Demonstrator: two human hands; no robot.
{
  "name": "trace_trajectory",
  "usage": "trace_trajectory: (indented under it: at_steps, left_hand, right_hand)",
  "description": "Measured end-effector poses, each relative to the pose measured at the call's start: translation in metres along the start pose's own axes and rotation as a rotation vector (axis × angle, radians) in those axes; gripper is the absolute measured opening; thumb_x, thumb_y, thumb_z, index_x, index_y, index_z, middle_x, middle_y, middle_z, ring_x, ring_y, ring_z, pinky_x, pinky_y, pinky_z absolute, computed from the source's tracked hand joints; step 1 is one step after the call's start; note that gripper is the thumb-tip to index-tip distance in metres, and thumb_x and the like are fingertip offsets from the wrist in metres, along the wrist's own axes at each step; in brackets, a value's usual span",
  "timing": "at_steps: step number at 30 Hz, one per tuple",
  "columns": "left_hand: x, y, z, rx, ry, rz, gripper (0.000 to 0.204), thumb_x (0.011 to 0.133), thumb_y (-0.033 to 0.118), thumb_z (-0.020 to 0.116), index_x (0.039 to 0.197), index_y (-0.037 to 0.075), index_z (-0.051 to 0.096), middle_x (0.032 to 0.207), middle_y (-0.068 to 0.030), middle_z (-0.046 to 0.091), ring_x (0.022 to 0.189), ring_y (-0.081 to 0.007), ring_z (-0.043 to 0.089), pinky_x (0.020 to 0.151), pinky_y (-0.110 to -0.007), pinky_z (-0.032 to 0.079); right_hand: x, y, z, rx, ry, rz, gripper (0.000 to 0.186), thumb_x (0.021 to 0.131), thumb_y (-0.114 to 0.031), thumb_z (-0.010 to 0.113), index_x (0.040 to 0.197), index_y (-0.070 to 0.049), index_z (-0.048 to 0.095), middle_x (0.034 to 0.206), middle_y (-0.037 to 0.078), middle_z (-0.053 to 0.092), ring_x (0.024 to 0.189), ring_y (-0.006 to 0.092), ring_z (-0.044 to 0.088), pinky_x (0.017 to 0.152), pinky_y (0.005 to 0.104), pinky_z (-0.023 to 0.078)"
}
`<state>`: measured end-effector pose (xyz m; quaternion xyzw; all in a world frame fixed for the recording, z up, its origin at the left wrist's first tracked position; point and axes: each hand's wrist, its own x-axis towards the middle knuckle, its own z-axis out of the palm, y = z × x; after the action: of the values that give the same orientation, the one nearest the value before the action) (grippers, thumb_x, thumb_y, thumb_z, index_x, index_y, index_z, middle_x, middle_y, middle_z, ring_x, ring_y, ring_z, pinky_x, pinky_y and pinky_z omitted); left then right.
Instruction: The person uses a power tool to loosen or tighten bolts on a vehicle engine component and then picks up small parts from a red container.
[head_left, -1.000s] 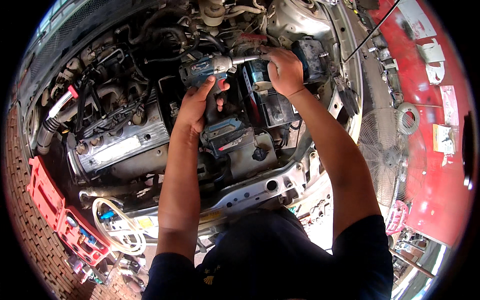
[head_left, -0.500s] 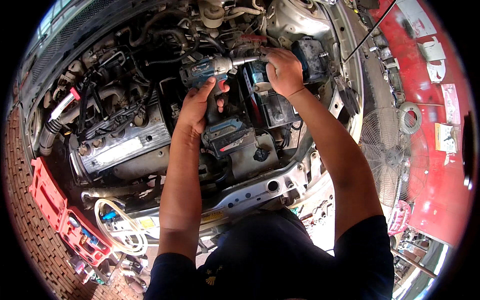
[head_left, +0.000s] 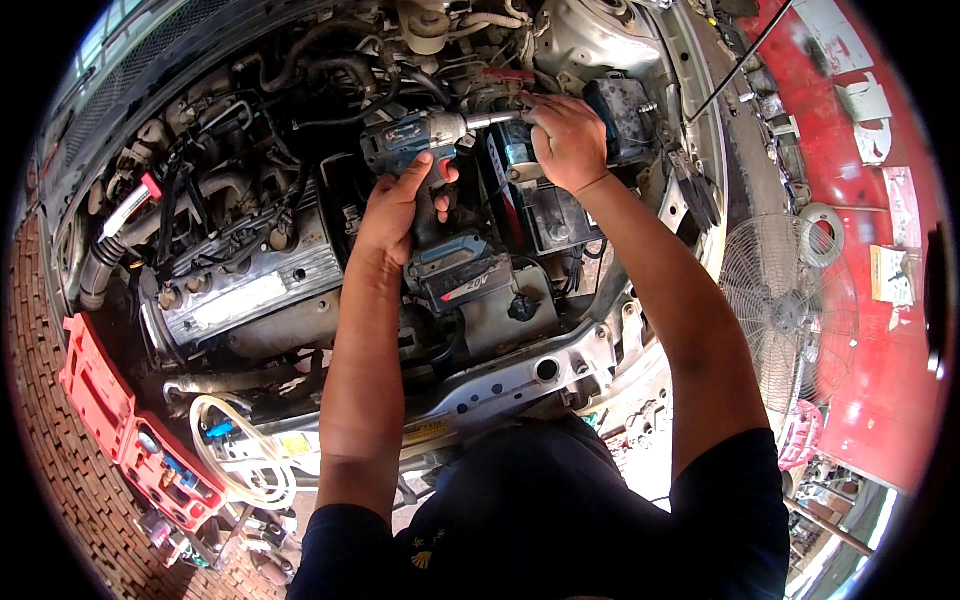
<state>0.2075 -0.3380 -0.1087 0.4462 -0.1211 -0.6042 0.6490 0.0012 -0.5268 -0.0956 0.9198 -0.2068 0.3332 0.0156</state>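
Note:
My left hand (head_left: 395, 205) grips the handle of a blue and grey cordless impact wrench (head_left: 410, 135), one finger at its red trigger. The tool lies sideways over the engine bay, its battery pack (head_left: 468, 280) hanging toward me. A silver socket extension (head_left: 490, 120) runs from its nose to the right. My right hand (head_left: 568, 140) is closed around the far end of that extension; what its fingertips cover is hidden. Below the right hand stands the car battery (head_left: 550, 215). Left of the wrench is the engine with its metal cover (head_left: 250, 300).
A black box (head_left: 618, 115) sits right of my right hand. The silver front crossmember (head_left: 490, 385) runs between me and the engine. At lower left are an open red tool case (head_left: 175, 480) and a coiled clear hose (head_left: 235, 465). A wire-cage fan (head_left: 785, 310) stands at right.
Almost nothing differs. Both hands keep their hold on the wrench and extension, with only a very slight shift of the right hand.

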Motion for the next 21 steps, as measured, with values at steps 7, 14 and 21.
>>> trace_trajectory:
  at_steps: [7, 14, 21]
  left_hand:
    - [-0.0015, 0.0009, 0.0015, -0.019, 0.008, -0.01, 0.032, 0.1, 0.031, 0.072, 0.116, 0.003, 0.067, 0.096, -0.0104, 0.075, 0.063, -0.0157, 0.062, 0.055, -0.03, 0.052]
    - [-0.0018, 0.0012, 0.0026, -0.015, 0.019, -0.011, 0.034, 0.099, 0.032, 0.073, 0.116, 0.003, 0.067, 0.096, -0.0107, 0.075, 0.064, -0.0161, 0.062, 0.056, -0.031, 0.052]
    - [-0.0011, -0.0001, -0.0002, -0.008, 0.009, -0.001, 0.035, 0.099, 0.032, 0.073, 0.114, 0.001, 0.068, 0.097, -0.0114, 0.076, 0.064, -0.0163, 0.062, 0.056, -0.031, 0.053]
  right_hand:
    - [0.0004, -0.0006, -0.0004, -0.006, -0.014, 0.009, 0.018, 0.083, -0.007, 0.061, 0.097, -0.006, 0.071, 0.116, 0.008, 0.076, 0.107, 0.0296, 0.07, 0.094, 0.0427, 0.054]
    - [0.0003, -0.0006, 0.0001, -0.018, -0.013, 0.01, 0.018, 0.083, -0.007, 0.061, 0.097, -0.006, 0.072, 0.116, 0.008, 0.076, 0.107, 0.0292, 0.07, 0.094, 0.0427, 0.055]
    - [0.001, -0.0028, -0.0006, -0.019, 0.008, 0.013, 0.017, 0.082, -0.006, 0.061, 0.095, -0.006, 0.072, 0.115, 0.007, 0.076, 0.106, 0.0287, 0.071, 0.093, 0.0418, 0.055]
